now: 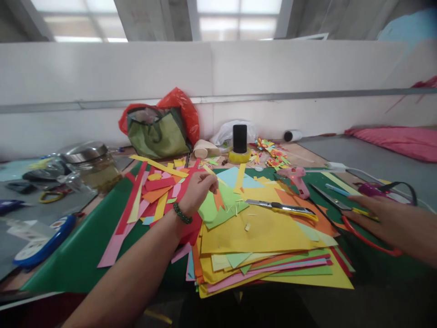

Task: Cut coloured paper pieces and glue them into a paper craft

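My left hand (200, 187), with a green bead bracelet (182, 213) at the wrist, is closed in a loose curl over the paper scraps. Whatever its fingers may hold is hidden. Under and beside it lie a light-green sheet (223, 217) and an orange strip (219, 200). My right hand (384, 216) is somewhat blurred at the right, fingers stretched out and apart over red-handled scissors (332, 199). A light-blue pen-like stick (337, 189) lies near its fingertips. A yellow utility knife (283, 207) rests on the stacked yellow paper (239, 239).
A pink glue gun (296, 178) stands behind the scissors, its cord running right. A phone (240, 139) stands upright by a tape roll (239, 156). To the left are a glass jar (99, 168), a green bag (159, 134) and a blue-and-white object (46, 241).
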Demonstrator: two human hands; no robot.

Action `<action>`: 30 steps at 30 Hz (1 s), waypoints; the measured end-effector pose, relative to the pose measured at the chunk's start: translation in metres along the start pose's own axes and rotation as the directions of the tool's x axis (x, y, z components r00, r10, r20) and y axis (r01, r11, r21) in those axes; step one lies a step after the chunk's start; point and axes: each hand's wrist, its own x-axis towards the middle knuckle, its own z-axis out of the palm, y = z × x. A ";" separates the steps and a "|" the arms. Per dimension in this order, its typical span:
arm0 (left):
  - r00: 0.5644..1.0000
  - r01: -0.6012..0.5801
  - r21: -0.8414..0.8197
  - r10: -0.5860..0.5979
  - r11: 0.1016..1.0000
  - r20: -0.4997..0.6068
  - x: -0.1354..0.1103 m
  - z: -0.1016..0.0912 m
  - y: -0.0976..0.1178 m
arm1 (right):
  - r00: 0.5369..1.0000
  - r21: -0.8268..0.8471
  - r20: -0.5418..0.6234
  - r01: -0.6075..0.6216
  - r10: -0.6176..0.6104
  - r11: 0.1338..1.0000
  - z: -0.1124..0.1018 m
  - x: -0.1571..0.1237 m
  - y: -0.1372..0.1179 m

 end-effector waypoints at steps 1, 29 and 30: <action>0.999 -0.023 0.063 0.021 0.998 0.029 -0.002 0.002 0.001 | 1.000 -0.104 -0.004 -0.023 0.022 0.994 -0.003 0.004 -0.027; 0.979 -0.204 0.403 0.180 0.892 0.098 -0.008 0.010 -0.002 | 0.913 0.848 0.153 0.076 -0.379 0.524 0.097 0.118 -0.203; 0.976 -0.217 0.364 0.192 0.906 0.105 -0.007 0.010 -0.003 | 0.915 0.853 0.149 0.073 -0.375 0.518 0.098 0.119 -0.202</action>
